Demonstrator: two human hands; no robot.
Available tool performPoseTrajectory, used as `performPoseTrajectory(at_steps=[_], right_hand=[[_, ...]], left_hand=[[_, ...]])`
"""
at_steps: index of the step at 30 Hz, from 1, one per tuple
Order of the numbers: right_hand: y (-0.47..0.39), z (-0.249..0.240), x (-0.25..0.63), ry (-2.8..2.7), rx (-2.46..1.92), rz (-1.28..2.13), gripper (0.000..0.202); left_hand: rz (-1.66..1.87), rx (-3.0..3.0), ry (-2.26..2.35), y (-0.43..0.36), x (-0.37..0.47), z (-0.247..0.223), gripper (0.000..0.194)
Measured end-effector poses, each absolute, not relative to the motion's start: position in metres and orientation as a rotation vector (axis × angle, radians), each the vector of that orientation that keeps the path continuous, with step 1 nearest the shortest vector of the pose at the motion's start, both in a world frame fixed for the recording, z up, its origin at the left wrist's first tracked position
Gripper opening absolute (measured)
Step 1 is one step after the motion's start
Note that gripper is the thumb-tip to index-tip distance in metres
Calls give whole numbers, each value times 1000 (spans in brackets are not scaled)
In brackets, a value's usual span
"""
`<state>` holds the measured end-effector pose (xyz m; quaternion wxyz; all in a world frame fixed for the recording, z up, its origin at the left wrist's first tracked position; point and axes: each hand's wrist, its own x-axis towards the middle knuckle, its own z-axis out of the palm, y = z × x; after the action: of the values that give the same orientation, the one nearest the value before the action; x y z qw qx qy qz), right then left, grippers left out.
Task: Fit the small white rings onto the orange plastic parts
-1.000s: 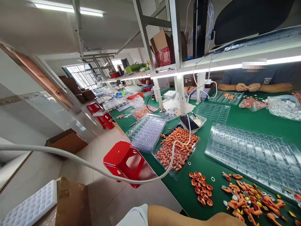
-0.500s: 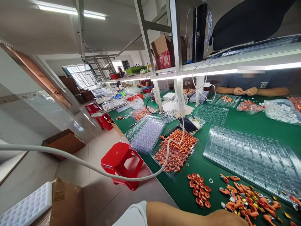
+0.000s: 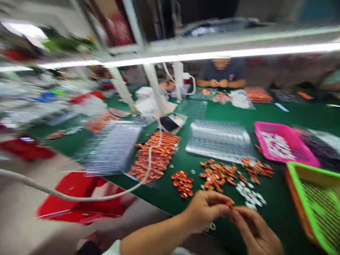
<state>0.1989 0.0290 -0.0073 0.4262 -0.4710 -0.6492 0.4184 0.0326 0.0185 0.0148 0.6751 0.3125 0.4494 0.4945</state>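
My left hand [image 3: 204, 210] is closed at the fingertips on a small orange part [image 3: 230, 204], low in the head view. From the other side my right hand [image 3: 256, 228] pinches at the same part, its fingertips meeting those of the left. Blur and fingers hide most of its shape. Just beyond lie a heap of orange parts with yellow bits [image 3: 217, 175], a cluster of round orange cups [image 3: 182, 183] and a scatter of white rings [image 3: 249, 194].
A tray full of orange parts [image 3: 151, 159] stands left, beside stacked clear trays [image 3: 114, 145]. More clear trays [image 3: 220, 140] lie ahead. Right are a pink basket [image 3: 287, 141] and a green basket [image 3: 294, 184]. A white cable [image 3: 79, 198] crosses the view. A person [image 3: 221, 74] sits opposite.
The view has swung to the right, bringing the baskets and both my hands into sight. Earlier only a forearm showed at the bottom edge; now both hands meet at a small orange part.
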Motion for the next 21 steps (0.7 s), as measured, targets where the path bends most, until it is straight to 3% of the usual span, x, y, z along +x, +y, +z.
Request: performPoseTrajectory(at_steps=[4,9,21], right_hand=[[13,4,189,-1548,-1141,1078,5],[8,6,180,-1359,-1153,1245,7],[6,-5,175,-1108,-1079,1378,6]], left_hand=[[1112,648,1007,20,25,17,38],[1069,635,969,16,20,10,29],[1056,603,1019,15,26,17,25]])
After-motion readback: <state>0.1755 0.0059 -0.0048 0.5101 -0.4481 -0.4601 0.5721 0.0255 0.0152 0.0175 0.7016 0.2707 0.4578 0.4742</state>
